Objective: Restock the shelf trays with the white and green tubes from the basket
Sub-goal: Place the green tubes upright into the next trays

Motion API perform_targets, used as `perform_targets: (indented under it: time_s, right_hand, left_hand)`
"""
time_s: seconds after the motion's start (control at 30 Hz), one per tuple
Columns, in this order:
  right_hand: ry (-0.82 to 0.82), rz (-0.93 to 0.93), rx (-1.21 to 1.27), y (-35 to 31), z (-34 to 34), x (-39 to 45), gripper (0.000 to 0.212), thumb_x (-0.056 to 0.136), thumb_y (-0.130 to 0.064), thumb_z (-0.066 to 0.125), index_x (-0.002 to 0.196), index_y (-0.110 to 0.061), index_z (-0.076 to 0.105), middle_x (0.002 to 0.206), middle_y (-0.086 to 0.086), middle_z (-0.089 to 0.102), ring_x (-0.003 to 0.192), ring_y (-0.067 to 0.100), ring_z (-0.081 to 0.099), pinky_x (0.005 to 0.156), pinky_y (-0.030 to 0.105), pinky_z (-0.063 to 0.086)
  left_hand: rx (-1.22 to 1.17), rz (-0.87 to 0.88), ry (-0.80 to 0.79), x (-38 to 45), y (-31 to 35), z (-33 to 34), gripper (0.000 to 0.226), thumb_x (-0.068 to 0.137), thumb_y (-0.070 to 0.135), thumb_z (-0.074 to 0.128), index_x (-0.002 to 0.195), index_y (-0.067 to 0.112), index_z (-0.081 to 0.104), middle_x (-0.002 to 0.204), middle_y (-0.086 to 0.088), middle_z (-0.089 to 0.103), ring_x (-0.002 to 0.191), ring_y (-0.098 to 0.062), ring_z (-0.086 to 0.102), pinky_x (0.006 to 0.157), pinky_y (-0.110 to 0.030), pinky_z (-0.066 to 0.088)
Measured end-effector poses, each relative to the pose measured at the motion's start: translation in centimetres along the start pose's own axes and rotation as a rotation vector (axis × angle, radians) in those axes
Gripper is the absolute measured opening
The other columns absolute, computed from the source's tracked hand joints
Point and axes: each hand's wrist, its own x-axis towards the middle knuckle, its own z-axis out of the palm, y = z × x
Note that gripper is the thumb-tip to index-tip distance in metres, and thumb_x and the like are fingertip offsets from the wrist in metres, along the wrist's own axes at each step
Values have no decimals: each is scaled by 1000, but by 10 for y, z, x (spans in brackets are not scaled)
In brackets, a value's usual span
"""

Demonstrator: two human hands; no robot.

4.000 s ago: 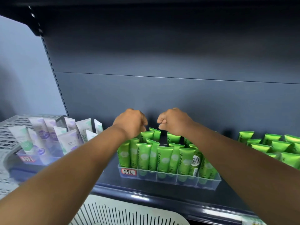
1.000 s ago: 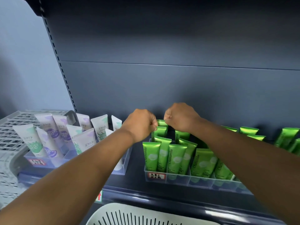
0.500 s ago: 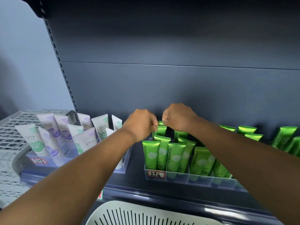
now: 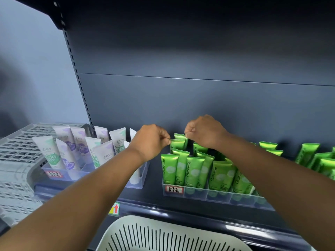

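Several green tubes (image 4: 193,171) stand in rows in a clear tray (image 4: 217,195) on the dark shelf. My left hand (image 4: 150,140) and my right hand (image 4: 204,131) are both at the rear of the tray's left column. Their fingertips pinch the top edge of a rear green tube (image 4: 177,143), the left hand at its left corner and the right hand at its right. White tubes (image 4: 101,154) with green or purple prints stand in a second clear tray (image 4: 87,173) to the left. The white slotted basket (image 4: 163,234) lies below the shelf; its inside is out of view.
A grey lattice crate (image 4: 16,147) stands left of the white tubes' tray. More green tubes (image 4: 317,160) stand at the far right of the shelf. The shelf's front lip (image 4: 199,212) carries a small red arrow label (image 4: 115,208).
Both hands have stayed at the rear of the green tubes' tray. Over the last second they have parted a little, and more of the tube's top edge shows between them.
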Motion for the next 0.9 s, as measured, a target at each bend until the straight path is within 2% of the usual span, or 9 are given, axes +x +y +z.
perform_targets:
  time_s: [0.1, 0.27, 0.37, 0.43, 0.5, 0.57, 0.73, 0.9]
  right_hand:
    - [-20, 11, 33, -1, 2, -10, 16, 88, -24, 59, 93, -24, 74, 100, -4, 73, 101, 19, 64, 83, 26, 47]
    - [-24, 33, 43, -2, 3, -19, 15, 87, -23, 60, 91, -23, 74, 97, -4, 74, 98, 17, 65, 79, 24, 45]
    - [-40, 20, 35, -6, 5, -23, 15, 86, -27, 60, 88, -22, 75, 91, -3, 74, 93, 17, 66, 71, 22, 42]
    - [-53, 1, 43, -9, 6, -26, 14, 85, -29, 62, 86, -22, 75, 88, -4, 74, 90, 16, 66, 71, 22, 42]
    - [-73, -10, 54, -11, 7, -28, 12, 83, -28, 65, 87, -22, 75, 91, -3, 75, 92, 16, 66, 76, 24, 46]
    - [-78, -12, 34, -12, 10, -29, 13, 82, -21, 64, 87, -21, 76, 92, -1, 75, 93, 19, 67, 79, 26, 49]
    - [-37, 1, -21, -21, 16, -29, 18, 84, -16, 54, 82, -17, 72, 92, 5, 73, 94, 28, 65, 79, 30, 50]
    - [-18, 10, -22, -25, 12, -26, 21, 87, -14, 51, 87, -11, 71, 93, 12, 71, 95, 32, 63, 80, 33, 50]
  left_hand:
    - [7, 0, -29, -13, -1, -3, 8, 86, 21, 68, 86, 17, 75, 87, -2, 75, 86, -17, 68, 85, -30, 52]
    - [14, -25, -8, -26, 0, -2, 10, 88, 17, 65, 85, 13, 74, 88, -1, 74, 86, -17, 67, 85, -27, 51]
    - [31, -41, -15, -31, 2, 0, 28, 91, 21, 61, 63, 17, 63, 65, 0, 63, 69, -19, 59, 73, -27, 48]
    - [41, -45, -32, -34, 4, 3, 35, 92, 27, 60, 59, 16, 58, 56, -2, 56, 62, -21, 53, 66, -26, 44]
    - [14, -39, -55, -37, 4, 4, 20, 90, 26, 64, 76, 13, 71, 70, -5, 68, 71, -21, 63, 73, -27, 50]
    - [-12, -48, -52, -41, 3, 5, 8, 87, 16, 67, 88, 12, 74, 86, -5, 74, 83, -19, 67, 82, -28, 52]
    - [-25, -60, -4, -45, 0, 7, 12, 87, 10, 64, 89, 13, 76, 90, -4, 75, 86, -18, 68, 83, -27, 52]
    - [-62, -32, 13, -44, 5, 8, 13, 87, 10, 64, 89, 11, 77, 91, -2, 75, 87, -15, 68, 83, -22, 50]
